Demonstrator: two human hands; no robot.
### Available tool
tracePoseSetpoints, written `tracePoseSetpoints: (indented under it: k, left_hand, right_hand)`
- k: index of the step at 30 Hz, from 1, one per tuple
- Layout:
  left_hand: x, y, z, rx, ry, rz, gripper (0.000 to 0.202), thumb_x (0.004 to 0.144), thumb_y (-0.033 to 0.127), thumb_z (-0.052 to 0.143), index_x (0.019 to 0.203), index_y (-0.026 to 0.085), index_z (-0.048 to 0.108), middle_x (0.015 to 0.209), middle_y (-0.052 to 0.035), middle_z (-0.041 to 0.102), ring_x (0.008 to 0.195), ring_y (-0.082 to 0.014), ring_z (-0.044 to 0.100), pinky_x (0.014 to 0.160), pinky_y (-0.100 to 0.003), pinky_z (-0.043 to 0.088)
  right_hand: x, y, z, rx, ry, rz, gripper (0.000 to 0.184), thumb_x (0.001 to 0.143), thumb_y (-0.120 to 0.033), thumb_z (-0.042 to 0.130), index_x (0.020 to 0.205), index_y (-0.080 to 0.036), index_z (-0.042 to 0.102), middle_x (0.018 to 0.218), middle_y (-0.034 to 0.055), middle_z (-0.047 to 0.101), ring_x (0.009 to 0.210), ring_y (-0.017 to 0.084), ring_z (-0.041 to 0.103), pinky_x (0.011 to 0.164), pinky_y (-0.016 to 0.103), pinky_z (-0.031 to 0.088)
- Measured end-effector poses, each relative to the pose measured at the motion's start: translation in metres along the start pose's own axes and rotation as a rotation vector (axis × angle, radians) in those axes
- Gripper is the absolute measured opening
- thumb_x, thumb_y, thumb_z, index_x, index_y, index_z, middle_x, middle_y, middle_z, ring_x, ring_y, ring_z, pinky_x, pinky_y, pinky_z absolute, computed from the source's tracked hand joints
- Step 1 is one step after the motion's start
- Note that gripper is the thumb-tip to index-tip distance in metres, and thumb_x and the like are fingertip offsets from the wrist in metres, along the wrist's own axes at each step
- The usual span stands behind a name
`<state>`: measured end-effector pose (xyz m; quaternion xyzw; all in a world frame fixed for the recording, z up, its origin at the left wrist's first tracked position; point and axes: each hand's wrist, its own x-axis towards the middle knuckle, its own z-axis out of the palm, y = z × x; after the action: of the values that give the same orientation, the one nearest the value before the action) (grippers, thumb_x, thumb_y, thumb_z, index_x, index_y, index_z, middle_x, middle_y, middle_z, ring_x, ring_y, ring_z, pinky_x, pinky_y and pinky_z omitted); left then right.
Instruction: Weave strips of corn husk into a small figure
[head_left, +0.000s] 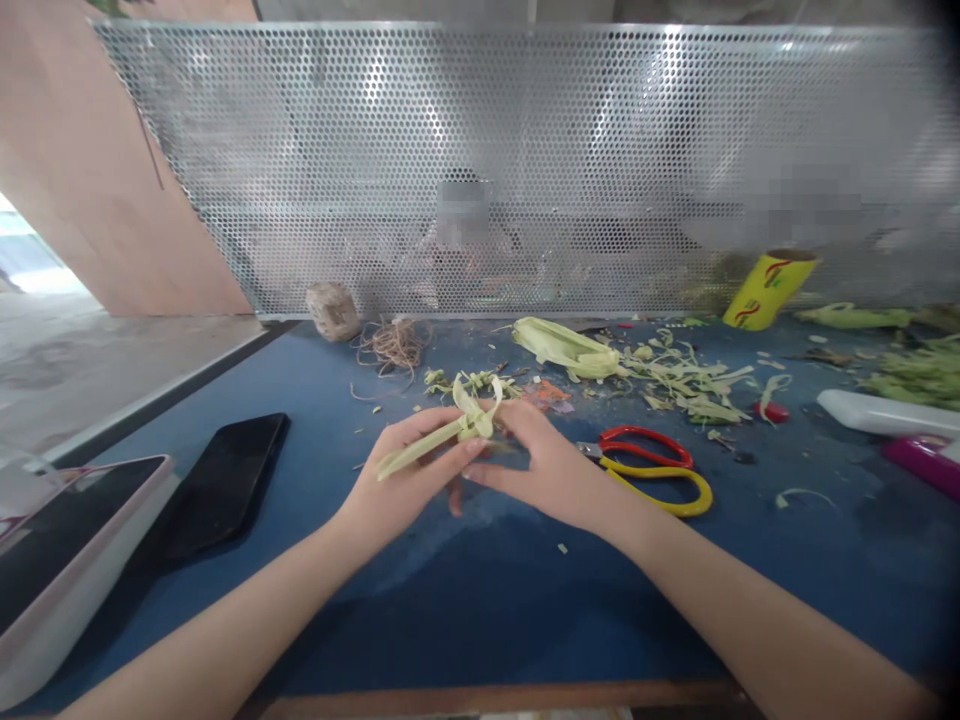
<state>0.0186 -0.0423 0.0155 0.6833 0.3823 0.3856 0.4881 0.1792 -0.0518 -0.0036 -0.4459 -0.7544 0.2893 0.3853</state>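
Both hands meet over the middle of the blue table around a pale green leaf strip [472,420], folded into a small knot with loops on top. My left hand [409,450] is closed on it with thumb and fingers, and one flat end lies across this hand toward the wrist. My right hand [540,460] pinches the knot from the other side, thumb tips nearly touching. Some fingertips are hidden beneath. Close to the right wrist lie scissors [656,470] with one red and one yellow handle, their blades partly hidden behind the hand.
Behind the hands lie a pale green leaf bundle [566,350], leaf scraps [697,385] and tangled twine [394,347]. A yellow roll [769,290] stands by the perforated metal screen [315,150]; a person shows dimly in it. A black phone [225,480] lies left, a white-handled tool [885,412] right.
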Motion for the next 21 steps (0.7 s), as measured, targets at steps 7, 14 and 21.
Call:
tracePoseSetpoints:
  k: [7, 14, 21]
  left_hand:
    - [-0.002, 0.0, -0.003, -0.098, -0.069, -0.004, 0.021, 0.082, 0.031, 0.047, 0.088, 0.018, 0.062, 0.082, -0.001, 0.059, 0.05, -0.0114, 0.059, 0.051, -0.027, 0.052]
    - [-0.001, 0.0, 0.009, -0.287, 0.042, -0.03, 0.014, 0.076, 0.028, 0.056, 0.082, 0.018, 0.049, 0.087, -0.0009, 0.054, 0.066, -0.0129, 0.055, 0.046, -0.028, 0.055]
    - [0.002, -0.004, 0.004, -0.104, 0.171, 0.017, 0.019, 0.075, 0.028, 0.057, 0.066, 0.016, 0.045, 0.097, -0.0011, 0.052, 0.045, -0.0014, 0.041, 0.043, -0.019, 0.04]
  right_hand:
    - [-0.002, -0.003, -0.003, -0.155, 0.105, -0.168, 0.032, 0.076, -0.03, 0.057, 0.107, -0.024, 0.056, 0.109, 0.0065, 0.047, 0.109, 0.021, 0.042, 0.097, 0.04, 0.029]
    - [-0.001, -0.004, 0.0, -0.071, 0.25, -0.25, 0.02, 0.075, -0.025, 0.058, 0.094, -0.023, 0.061, 0.1, 0.0053, 0.051, 0.1, 0.018, 0.048, 0.09, 0.033, 0.037]
    - [0.004, -0.003, -0.001, 0.214, 0.212, 0.029, 0.016, 0.068, -0.031, 0.064, 0.076, -0.018, 0.059, 0.07, 0.0004, 0.057, 0.063, 0.013, 0.052, 0.059, 0.025, 0.042]
